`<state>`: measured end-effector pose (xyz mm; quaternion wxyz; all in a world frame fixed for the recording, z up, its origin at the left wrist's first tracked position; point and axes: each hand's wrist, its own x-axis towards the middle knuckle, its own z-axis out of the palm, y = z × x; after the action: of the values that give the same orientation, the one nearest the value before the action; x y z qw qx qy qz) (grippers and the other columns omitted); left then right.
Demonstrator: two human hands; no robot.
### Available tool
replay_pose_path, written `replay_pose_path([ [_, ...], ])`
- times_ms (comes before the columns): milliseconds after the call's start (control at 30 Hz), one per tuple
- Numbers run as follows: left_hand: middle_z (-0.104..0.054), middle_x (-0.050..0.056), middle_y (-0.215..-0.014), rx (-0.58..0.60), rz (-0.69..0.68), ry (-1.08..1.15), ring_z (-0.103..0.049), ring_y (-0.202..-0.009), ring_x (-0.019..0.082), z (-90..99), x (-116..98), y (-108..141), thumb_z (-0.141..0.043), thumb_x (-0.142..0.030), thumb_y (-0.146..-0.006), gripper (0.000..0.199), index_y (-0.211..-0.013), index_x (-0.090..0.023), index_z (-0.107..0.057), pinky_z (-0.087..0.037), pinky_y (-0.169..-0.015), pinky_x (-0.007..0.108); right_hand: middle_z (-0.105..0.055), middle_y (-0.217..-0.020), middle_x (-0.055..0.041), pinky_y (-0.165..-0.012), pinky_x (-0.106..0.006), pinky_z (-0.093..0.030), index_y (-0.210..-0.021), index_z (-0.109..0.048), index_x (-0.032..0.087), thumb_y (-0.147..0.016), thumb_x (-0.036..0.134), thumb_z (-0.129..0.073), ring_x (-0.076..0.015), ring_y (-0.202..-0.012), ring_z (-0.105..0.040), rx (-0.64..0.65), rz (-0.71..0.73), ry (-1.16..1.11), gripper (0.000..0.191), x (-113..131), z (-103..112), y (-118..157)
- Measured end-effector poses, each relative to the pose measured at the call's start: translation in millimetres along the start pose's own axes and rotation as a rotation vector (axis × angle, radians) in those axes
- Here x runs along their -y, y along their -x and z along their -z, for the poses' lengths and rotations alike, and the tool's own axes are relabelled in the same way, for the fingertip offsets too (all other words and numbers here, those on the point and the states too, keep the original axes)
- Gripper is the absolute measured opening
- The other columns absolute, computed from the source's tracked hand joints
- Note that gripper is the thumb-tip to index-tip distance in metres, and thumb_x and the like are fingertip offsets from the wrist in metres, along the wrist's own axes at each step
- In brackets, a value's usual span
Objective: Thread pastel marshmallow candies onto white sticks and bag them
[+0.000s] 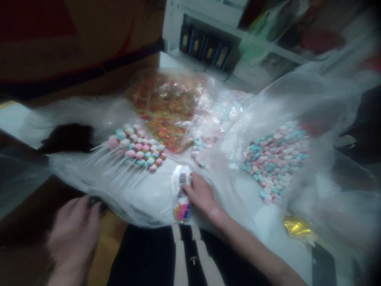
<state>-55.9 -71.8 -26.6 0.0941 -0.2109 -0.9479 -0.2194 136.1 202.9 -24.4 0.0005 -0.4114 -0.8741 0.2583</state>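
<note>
Small clear packet [179, 200]: lies upright along the line of view at the right fingertips, near the edge of the white table [268, 224]; a pale labelled part at its far end, pink, yellow and blue contents at its near end. Right hand [203, 194] comes in from the lower right, forearm slanting forward and inward, back of the hand up; its thumb and forefinger are clamped on the packet's right side. Left hand [76, 224] is well to the left of the right fingers, beyond the table edge, fingers curled and blurred; a small dark object [95, 201] shows at its fingertips, but cannot tell whether they are closed on it. Ahead and left of the right fingers, pastel balls on white sticks [144, 149] lie on thin clear plastic [154, 198], balls facing away from the left hand. Beyond the right fingers, a clear bag [168, 101] contains many orange-red and green pieces; just right of it, glossy clear wrapping [230, 107] covers pink, white and blue pieces. Farther right of the right fingers, a large clear bag [312, 93] contains loose pastel discs [276, 159].
</note>
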Motion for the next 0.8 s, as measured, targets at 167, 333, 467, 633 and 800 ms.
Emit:
replay_pose_path([
  [167, -0.064, 0.014, -0.120, 0.232, -0.353, 0.247, -0.067, -0.094, 0.024, -40.8, -90.9, 14.1, -0.048, -0.037, -0.092, 0.030, -0.107, -0.020, -0.069, -0.052, -0.083, 0.035, -0.068, -0.090, -0.0055, -0.070, -0.028, -0.039, -0.124, -0.052, 0.019, -0.086, 0.025, -0.052, -0.0207, -0.080, -0.061, 0.012, -0.064, -0.097, 0.038, 4.8, -13.2, -0.2],
  [333, -0.070, 0.007, -0.099, 0.563, -0.309, 0.586, -0.066, -0.090, 0.020, -60.3, -115.0, 23.1, -0.052, -0.033, -0.089, 0.021, -0.089, -0.021, -0.070, -0.051, -0.082, 0.031, -0.067, -0.078, -0.0006, -0.068, -0.027, -0.040, -0.107, -0.062, 0.021, -0.083, 0.024, -0.052, -0.0186, -0.074, -0.060, -0.040, -0.174, -0.319, 0.026, -8.9, -12.0, -3.3],
  [467, -0.071, 0.004, -0.081, 0.723, -0.184, 0.665, -0.065, -0.079, 0.020, -61.9, -127.9, 16.9, -0.055, -0.032, -0.084, 0.019, -0.077, -0.022, -0.070, -0.049, -0.075, 0.032, -0.063, -0.073, 0.0018, -0.071, -0.027, -0.041, -0.076, -0.061, 0.023, -0.084, 0.030, -0.051, -0.0164, -0.075, -0.058, -0.128, -0.101, -0.452, 0.015, -16.9, -6.8, -1.1],
  [633, -0.071, 0.006, -0.090, 0.774, 0.038, 0.848, -0.063, -0.080, 0.021, -60.5, -153.8, 11.6, -0.067, -0.041, -0.074, 0.026, -0.089, -0.021, -0.071, -0.050, -0.077, 0.034, -0.060, -0.074, 0.0022, -0.073, -0.028, -0.046, -0.083, -0.059, 0.022, -0.074, 0.028, -0.058, -0.0165, -0.076, -0.059, -0.186, -0.094, -0.941, 0.012, -7.7, 8.0, -4.2],
  [800, -0.064, 0.001, -0.076, 0.897, 0.233, 1.099, -0.056, -0.069, 0.016, -66.1, -172.8, 8.6, -0.078, -0.040, -0.063, 0.033, -0.082, -0.017, -0.065, -0.047, -0.067, 0.028, -0.053, -0.061, 0.0083, -0.061, -0.025, -0.043, -0.101, -0.054, 0.022, -0.066, 0.026, -0.066, -0.0122, -0.058, -0.054, 0.089, -0.097, -1.239, 0.037, 14.6, 20.7, -7.7],
])
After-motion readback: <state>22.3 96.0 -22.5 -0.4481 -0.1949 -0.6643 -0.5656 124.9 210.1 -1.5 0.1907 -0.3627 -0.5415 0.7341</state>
